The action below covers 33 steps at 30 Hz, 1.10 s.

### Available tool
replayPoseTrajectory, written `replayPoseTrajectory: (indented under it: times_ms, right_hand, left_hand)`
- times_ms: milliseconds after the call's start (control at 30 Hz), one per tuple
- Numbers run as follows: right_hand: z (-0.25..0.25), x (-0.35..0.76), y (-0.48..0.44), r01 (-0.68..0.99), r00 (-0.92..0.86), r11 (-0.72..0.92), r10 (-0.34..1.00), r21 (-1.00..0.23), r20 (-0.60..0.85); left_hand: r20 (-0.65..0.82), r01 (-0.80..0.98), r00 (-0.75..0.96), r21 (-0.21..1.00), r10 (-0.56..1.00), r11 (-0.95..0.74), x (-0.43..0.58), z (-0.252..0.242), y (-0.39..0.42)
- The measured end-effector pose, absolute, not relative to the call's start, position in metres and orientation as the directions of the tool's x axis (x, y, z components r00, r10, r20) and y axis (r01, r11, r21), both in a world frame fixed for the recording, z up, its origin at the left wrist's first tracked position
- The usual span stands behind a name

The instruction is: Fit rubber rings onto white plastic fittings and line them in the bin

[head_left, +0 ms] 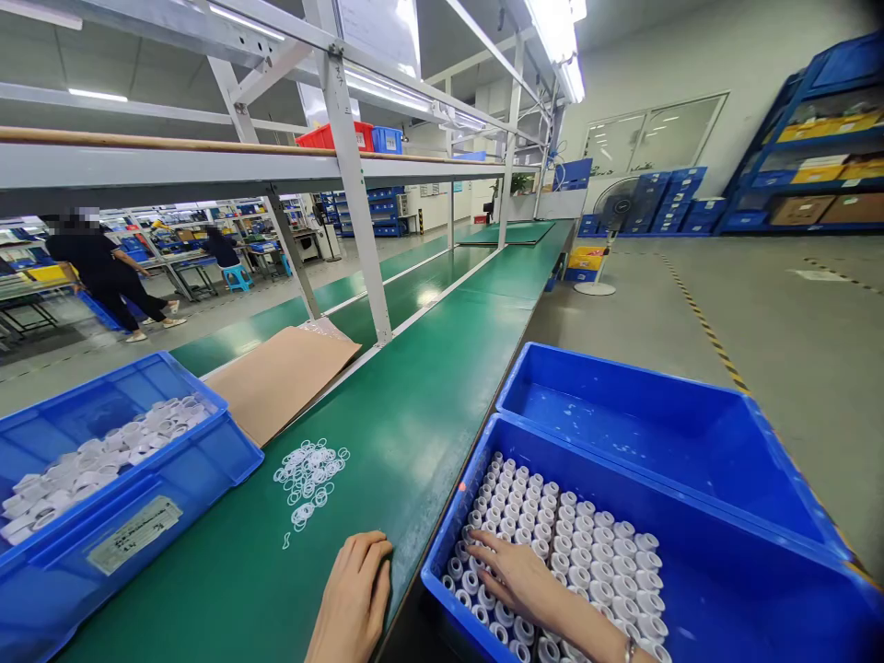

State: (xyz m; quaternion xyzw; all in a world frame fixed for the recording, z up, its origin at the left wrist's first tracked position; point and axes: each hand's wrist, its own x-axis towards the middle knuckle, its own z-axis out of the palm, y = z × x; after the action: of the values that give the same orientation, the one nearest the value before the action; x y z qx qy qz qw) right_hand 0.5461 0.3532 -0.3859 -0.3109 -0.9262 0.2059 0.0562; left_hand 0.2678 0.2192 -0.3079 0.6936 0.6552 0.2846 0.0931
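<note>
- The white caps (566, 552) stand packed in rows in the near blue bin (725, 589), at the bench's right edge.
- The right hand (515, 575) lies flat on the caps, fingers spread, gripping none.
- The left hand (352, 599) rests palm down on the green bench (414, 405), holding nothing.
- Loose white rings (309, 474) lie ahead of the left hand.
- An empty blue bin (656, 433) sits just behind; another bin of white parts (103, 460) stands at left beside cardboard (283, 378).

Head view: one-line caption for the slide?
Right hand reaches into blue bin of white caps; left hand rests on green bench.
</note>
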Motion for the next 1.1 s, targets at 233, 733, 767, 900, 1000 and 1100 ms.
replayPoseTrajectory:
  times_ms: [233,733,767,900,1000,1100]
  right_hand:
    - [-0.383,0.554,0.373,0.639,-0.711,0.649,0.703,-0.413,0.006]
    - [-0.406,0.572,0.432,0.703,-0.627,0.575,0.779,-0.417,0.016]
    - [-0.408,0.572,0.435,0.702,-0.629,0.576,0.777,-0.420,0.016]
    - [-0.413,0.574,0.446,0.702,-0.617,0.567,0.786,-0.430,0.030]
    - [-0.415,0.574,0.457,0.723,-0.576,0.540,0.815,-0.430,0.056]
    - [-0.418,0.572,0.468,0.746,-0.539,0.513,0.840,-0.424,0.067]
  left_hand:
    - [0.251,0.841,-0.013,0.526,0.968,-0.125,0.268,-0.304,0.218]
    - [0.249,0.850,-0.018,0.513,0.968,-0.116,0.265,-0.309,0.219]
    - [0.258,0.852,-0.014,0.508,0.966,-0.123,0.264,-0.309,0.220]
    - [0.328,0.862,0.013,0.475,0.945,-0.177,0.261,-0.315,0.222]
    - [0.394,0.859,0.011,0.467,0.919,-0.210,0.261,-0.320,0.224]
    - [0.412,0.859,0.011,0.462,0.911,-0.219,0.260,-0.321,0.225]
